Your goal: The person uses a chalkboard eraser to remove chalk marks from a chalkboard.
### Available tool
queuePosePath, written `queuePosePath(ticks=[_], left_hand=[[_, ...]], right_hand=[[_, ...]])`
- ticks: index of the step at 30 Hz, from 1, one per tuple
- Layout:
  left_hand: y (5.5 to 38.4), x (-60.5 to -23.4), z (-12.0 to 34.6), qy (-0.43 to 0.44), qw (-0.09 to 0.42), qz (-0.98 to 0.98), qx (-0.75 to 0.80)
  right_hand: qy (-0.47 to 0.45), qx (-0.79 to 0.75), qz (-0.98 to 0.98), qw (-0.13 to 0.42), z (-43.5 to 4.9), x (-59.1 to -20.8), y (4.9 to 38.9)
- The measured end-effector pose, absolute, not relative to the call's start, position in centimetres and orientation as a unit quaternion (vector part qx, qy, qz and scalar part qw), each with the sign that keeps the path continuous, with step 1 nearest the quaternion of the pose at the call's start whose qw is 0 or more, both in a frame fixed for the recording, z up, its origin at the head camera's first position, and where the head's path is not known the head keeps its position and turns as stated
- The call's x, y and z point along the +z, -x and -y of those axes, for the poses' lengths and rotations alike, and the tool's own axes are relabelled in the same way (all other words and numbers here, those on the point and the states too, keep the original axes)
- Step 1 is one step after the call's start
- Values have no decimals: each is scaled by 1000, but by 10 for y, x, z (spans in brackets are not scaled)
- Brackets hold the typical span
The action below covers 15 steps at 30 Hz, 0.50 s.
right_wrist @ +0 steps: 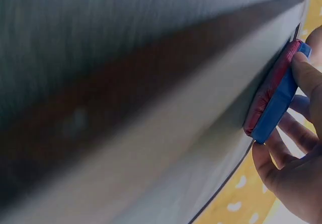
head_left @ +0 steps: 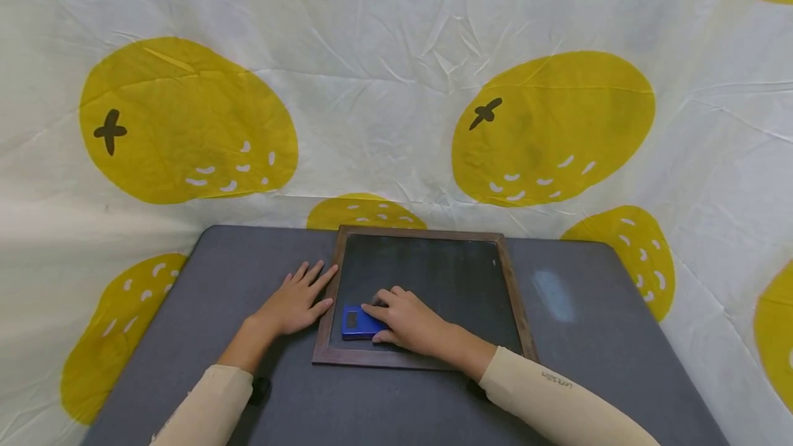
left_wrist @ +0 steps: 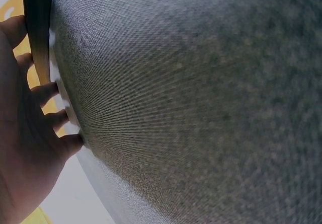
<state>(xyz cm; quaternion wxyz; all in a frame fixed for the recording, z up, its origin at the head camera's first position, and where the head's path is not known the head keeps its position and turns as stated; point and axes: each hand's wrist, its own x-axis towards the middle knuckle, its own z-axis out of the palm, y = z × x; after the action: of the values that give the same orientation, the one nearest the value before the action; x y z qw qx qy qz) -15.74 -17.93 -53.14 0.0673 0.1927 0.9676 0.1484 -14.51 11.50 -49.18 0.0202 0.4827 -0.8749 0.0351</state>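
Observation:
A small blackboard [head_left: 434, 274] in a brown wooden frame lies on the grey table. Near its lower left corner, my right hand [head_left: 409, 322] grips a blue board eraser [head_left: 361, 323]. The right wrist view shows the eraser [right_wrist: 274, 90] with a red pad beneath its blue back, its pad side against the board, fingers and thumb at its edges. My left hand [head_left: 297, 300] lies with fingers spread at the left side of the frame, its fingertips touching the wood. In the left wrist view that hand [left_wrist: 30, 118] has its fingers extended along the frame edge.
The grey table [head_left: 595, 336] carries a pale chalky smudge [head_left: 554, 296] to the right of the board. Behind and around it hangs a white cloth [head_left: 372, 122] printed with yellow fruit shapes. Beige sleeves [head_left: 557, 398] cover both forearms.

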Motion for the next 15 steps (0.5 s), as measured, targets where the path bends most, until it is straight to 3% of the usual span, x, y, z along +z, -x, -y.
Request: queuePosePath(ticks=[7, 15], left_hand=[[158, -531, 179, -193, 68, -968, 145], [157, -530, 179, -194, 69, -967, 149]], right_hand=[[-478, 60, 876, -28, -113, -493, 131], [-474, 63, 878, -21, -111, -492, 133]])
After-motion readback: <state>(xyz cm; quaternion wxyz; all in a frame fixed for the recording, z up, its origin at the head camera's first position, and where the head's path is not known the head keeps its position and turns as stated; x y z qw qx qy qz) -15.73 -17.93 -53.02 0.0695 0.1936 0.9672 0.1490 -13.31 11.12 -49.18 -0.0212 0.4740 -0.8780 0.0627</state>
